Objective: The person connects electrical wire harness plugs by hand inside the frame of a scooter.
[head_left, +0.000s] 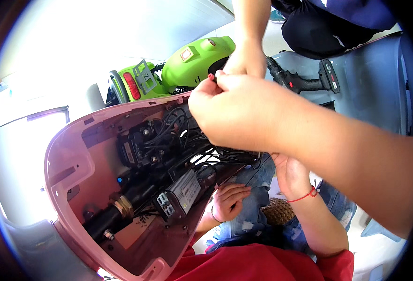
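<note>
A pink scooter body panel (60, 140) lies before me, open side up, with wiring and parts inside. My left hand (230, 200) is beside its near right rim, over my jeans; the fingers are loosely curled and apart, with nothing seen in them. My right hand (290, 175), red cord at the wrist, is raised behind a co-worker's forearm, which hides its fingers. That co-worker's hand (239, 105) pinches a small red piece (211, 77) above the panel. Another hand (246, 61) reaches in from the top and meets it.
Inside the panel are a silver-and-black controller box (183, 194), a black tube with a brass nut (121, 205) and bundled black cables (201, 140). Beyond stands a green scooter body (187, 63). A black cordless drill (305, 79) lies on a grey surface (372, 84) near a crouching person.
</note>
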Motion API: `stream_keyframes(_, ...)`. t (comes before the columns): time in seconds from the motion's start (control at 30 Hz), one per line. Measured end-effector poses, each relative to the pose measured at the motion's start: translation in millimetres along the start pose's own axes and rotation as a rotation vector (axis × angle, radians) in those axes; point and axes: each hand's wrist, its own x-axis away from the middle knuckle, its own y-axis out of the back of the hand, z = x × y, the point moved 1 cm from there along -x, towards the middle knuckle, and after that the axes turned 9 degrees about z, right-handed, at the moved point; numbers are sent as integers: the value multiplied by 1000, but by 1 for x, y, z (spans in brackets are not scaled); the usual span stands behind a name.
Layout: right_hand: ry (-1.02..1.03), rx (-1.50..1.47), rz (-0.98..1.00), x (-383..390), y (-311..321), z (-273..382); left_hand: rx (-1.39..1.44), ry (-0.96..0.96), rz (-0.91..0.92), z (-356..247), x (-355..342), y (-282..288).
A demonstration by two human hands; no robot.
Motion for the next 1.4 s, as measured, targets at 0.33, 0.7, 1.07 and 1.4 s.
stream_keyframes(0.33, 221, 462, 271, -46, 4, 0, 8, 3, -18, -1, -2, -1)
stream_keyframes(0.7, -679, -1240, -525, 28, 5, -101, -38, 7, -16, 1, 4, -6)
stream_keyframes(1.07, 108, 123, 514, -64, 7, 31, -74, 22, -41, -4, -2, -6)
stream_keyframes(1.4, 752, 1852, 416, -93, -9, 21, -105, 27, -58, -7, 1, -2)
